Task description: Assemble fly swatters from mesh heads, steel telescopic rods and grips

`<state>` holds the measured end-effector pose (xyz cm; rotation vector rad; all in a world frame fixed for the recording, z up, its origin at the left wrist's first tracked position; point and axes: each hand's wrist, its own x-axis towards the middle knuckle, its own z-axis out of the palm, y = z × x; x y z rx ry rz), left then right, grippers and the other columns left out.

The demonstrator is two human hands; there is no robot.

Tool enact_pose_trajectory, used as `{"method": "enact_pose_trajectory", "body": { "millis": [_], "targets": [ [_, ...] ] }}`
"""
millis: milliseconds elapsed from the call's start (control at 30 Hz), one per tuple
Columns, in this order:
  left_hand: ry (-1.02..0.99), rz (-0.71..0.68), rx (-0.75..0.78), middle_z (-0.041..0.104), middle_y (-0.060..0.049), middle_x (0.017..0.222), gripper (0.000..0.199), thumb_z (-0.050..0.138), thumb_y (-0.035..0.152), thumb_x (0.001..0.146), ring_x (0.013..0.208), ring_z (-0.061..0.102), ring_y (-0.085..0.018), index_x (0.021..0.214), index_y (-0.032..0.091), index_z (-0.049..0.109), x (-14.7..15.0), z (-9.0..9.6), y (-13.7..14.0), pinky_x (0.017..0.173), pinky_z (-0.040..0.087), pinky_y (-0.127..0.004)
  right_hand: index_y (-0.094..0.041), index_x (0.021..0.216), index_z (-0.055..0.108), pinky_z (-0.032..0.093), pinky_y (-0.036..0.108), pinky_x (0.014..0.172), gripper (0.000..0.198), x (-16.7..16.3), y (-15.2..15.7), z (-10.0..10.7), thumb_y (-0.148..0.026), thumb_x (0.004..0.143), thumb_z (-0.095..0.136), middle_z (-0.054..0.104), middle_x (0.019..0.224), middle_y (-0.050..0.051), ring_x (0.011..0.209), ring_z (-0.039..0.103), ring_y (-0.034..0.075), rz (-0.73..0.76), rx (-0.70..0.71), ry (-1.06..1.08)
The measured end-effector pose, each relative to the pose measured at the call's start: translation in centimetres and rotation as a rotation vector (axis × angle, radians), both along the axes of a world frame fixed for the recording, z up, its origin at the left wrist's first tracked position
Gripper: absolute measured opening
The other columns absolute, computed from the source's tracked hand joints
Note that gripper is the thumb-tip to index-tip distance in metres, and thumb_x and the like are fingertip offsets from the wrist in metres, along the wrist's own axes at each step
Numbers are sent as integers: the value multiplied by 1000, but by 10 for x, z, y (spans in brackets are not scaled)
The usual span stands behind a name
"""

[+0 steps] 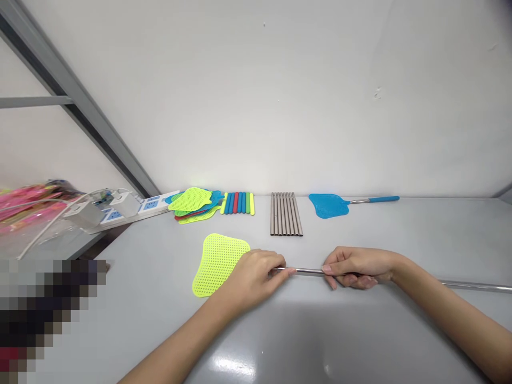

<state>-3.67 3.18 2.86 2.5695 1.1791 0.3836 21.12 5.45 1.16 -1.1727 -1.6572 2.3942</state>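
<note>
My left hand (256,277) is closed around the near end of a thin metal rod, right beside a yellow-green fly swatter head (220,261). The join between head and rod is hidden under my fingers. Farther along the same rod (308,271), my right hand (354,268) pinches it between thumb and fingers. Past my right wrist, a shiny metal rod runs on to the right edge of the view. A complete blue fly swatter (330,206) with a blue grip lies behind my right hand.
Near the wall lie a row of metal tubes (286,214), several coloured handle grips (239,203) and a pile of swatter heads (192,200). On the left are a power strip (148,206) with white plugs and pink items in plastic wrap (32,208).
</note>
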Motion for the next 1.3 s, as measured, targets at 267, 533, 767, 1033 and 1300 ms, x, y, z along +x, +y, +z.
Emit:
{"method": "enact_pose_trajectory", "body": {
  "millis": [267,533,767,1033,1300],
  "targets": [
    [-145,406,347,45,-5,121,28,37,36,83,111,39,-21,93,21,59,-24,-3,27,95,27,-35,-11,72,57,13,13,25,31,1,1,-1,-39,81,46,31,45,-9,29,21,0,-19,-3,19],
    [-117,861,286,56,-10,100,48,23,51,82,94,50,-26,105,17,49,-51,5,43,76,38,-36,-11,71,56,13,12,25,30,4,4,0,-38,80,48,31,46,-9,31,20,0,-44,-27,54],
    [13,839,-30,60,-8,76,52,19,59,78,74,55,-25,80,19,54,-43,-7,42,57,37,-30,-11,70,56,13,13,24,30,8,4,-4,-38,80,48,32,45,-9,30,21,0,-14,-30,47],
    [38,844,15,60,-7,80,50,20,57,79,74,55,-24,74,20,53,-40,-7,40,56,35,-30,-11,71,57,14,12,24,29,10,5,-6,-38,79,49,32,44,-9,29,22,0,-11,-31,24],
    [50,841,59,58,-6,81,48,20,55,80,74,55,-23,73,21,52,-36,-7,36,57,36,-30,-11,69,57,15,12,23,29,10,4,-7,-37,79,50,34,42,-9,27,22,0,-17,-33,19]
  ]
}}
